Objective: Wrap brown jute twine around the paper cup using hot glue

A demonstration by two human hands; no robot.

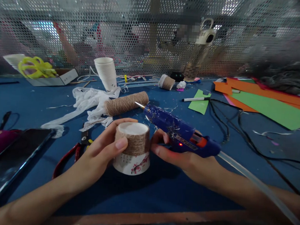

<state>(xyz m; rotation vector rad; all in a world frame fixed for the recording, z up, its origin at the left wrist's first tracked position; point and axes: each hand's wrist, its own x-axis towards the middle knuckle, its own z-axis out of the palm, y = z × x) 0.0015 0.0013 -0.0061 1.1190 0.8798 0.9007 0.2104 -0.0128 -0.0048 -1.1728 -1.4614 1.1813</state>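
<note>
Upside down in front of me is a white paper cup (pixel 137 165) with pink blossom print. Brown twine (pixel 139 144) is wound around its upper half. My left hand (pixel 109 142) grips the cup from the left, thumb on the twine and fingers behind. In my right hand (pixel 174 155) is a blue hot glue gun (pixel 169 124), its metal nozzle pointing left above and behind the cup, a red light glowing on its side. The right fingertips are at the cup's right side; I cannot tell if they touch it. The gun's handle is hidden.
Behind the cup lie a twine spool (pixel 126 103) and white ribbon (pixel 85 99). Red-handled pliers (pixel 70 156) and a phone (pixel 15 164) are at left. Stacked paper cups (pixel 106 71), a bottle (pixel 199 50) and coloured paper (pixel 273 107) stand or lie farther back. Black cables (pixel 255 142) cross the right side.
</note>
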